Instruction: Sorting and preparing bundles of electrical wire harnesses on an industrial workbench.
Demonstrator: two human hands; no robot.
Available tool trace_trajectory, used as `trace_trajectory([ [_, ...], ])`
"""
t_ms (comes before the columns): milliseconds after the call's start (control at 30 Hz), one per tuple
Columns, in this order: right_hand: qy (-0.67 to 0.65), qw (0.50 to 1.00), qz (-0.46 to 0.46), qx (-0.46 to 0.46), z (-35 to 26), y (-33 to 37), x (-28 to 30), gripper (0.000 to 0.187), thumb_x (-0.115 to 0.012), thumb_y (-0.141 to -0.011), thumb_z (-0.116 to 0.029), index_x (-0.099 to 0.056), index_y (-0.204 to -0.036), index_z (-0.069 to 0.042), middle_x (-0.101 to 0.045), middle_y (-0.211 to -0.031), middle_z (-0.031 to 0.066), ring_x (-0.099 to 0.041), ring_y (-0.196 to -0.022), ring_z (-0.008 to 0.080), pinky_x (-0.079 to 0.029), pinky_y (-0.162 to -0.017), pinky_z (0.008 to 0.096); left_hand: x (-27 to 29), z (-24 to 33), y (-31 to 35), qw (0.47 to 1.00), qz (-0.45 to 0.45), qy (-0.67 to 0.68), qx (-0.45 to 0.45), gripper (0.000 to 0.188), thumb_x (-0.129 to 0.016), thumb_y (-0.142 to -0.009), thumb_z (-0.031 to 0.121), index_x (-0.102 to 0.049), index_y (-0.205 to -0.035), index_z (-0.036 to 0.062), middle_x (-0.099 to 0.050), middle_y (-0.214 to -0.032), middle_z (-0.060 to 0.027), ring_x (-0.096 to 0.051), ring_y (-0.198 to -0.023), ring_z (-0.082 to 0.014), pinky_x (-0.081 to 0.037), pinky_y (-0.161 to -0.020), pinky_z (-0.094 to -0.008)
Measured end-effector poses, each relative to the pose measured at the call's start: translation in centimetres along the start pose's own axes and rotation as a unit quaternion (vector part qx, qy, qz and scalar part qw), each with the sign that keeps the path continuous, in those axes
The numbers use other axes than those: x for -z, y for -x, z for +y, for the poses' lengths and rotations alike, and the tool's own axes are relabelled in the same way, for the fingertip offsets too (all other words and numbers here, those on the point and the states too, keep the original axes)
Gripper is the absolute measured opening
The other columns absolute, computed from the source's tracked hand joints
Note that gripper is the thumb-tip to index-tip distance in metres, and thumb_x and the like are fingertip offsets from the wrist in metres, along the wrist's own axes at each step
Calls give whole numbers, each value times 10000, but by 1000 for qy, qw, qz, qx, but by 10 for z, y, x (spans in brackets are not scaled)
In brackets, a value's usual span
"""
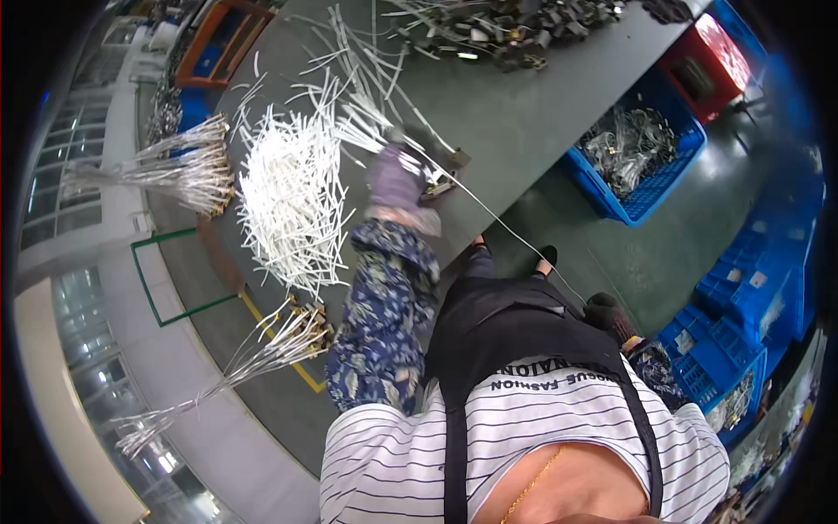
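Note:
My left hand [397,179], in a purple knitted glove, is over the grey table, its fingers curled and partly blurred beside a small metal-and-brown block [443,186]. What those fingers grip is hidden. A long thin white wire [497,220] runs from beside this hand, past the table edge, down towards my right hand [608,316]. That hand, in a dark glove, is low at my right side with its fingers closed at the wire's end. Left of my left hand lies a big heap of short white tubes [292,196]; more loose white strands [362,122] lie just beyond it.
Dark metal parts [524,31] are piled at the table's far side. Bundles of white wires with brownish ends [188,166] hang over the left edge. Right of the table stand a blue crate [642,214] of wired parts and a red box [707,70]. Blue crates [716,345] are stacked at right.

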State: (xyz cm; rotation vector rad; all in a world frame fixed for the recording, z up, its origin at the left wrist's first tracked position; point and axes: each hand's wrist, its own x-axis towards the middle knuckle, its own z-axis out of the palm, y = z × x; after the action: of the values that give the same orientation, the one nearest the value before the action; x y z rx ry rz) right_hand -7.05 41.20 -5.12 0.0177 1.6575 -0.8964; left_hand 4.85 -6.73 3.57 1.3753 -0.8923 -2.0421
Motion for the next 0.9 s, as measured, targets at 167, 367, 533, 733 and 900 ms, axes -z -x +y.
trace_trajectory([
  [167,57,998,15,3,-2,-6,6,116,-657,-728,-77,-616,-825,-29,-594,-687,43,-553,-595,120,-449,-544,268,14,77,13,979,-28,92,-177,297,-534,-900,283,-559,-1012,10,-625,-979,-167,-620,-911,-314,-536,-811,-459],
  [367,35,999,-10,11,5,-6,8,116,-663,-720,-88,-620,-808,-26,-603,-693,39,-558,-613,124,-444,-563,264,22,91,16,975,-6,126,-185,285,-527,-902,262,-531,-1037,11,-614,-987,-187,-607,-935,-348,-516,-852,-522],
  [533,78,997,-11,1,7,0,10,131,-688,-698,-101,-624,-788,-31,-610,-695,43,-558,-626,124,-452,-576,278,7,87,26,968,2,161,-194,248,-548,-890,242,-550,-997,18,-624,-940,-171,-619,-902,-349,-522,-839,-526],
  [733,151,984,-29,90,15,-3,14,169,-712,-688,-135,-622,-792,-37,-614,-703,55,-554,-615,126,-453,-564,283,8,-14,-37,987,-25,-136,-76,349,-593,-815,242,-556,-983,-62,-632,-893,-206,-628,-699,-319,-545,-676,-390],
  [900,234,971,-28,29,14,0,34,137,-660,-757,-173,-604,-790,-52,-551,-632,45,-493,-482,124,-378,-399,279,-11,-50,11,990,-137,-21,-36,331,-620,-852,268,-571,-958,-42,-638,-826,-169,-643,-688,-289,-572,-652,-392],
])
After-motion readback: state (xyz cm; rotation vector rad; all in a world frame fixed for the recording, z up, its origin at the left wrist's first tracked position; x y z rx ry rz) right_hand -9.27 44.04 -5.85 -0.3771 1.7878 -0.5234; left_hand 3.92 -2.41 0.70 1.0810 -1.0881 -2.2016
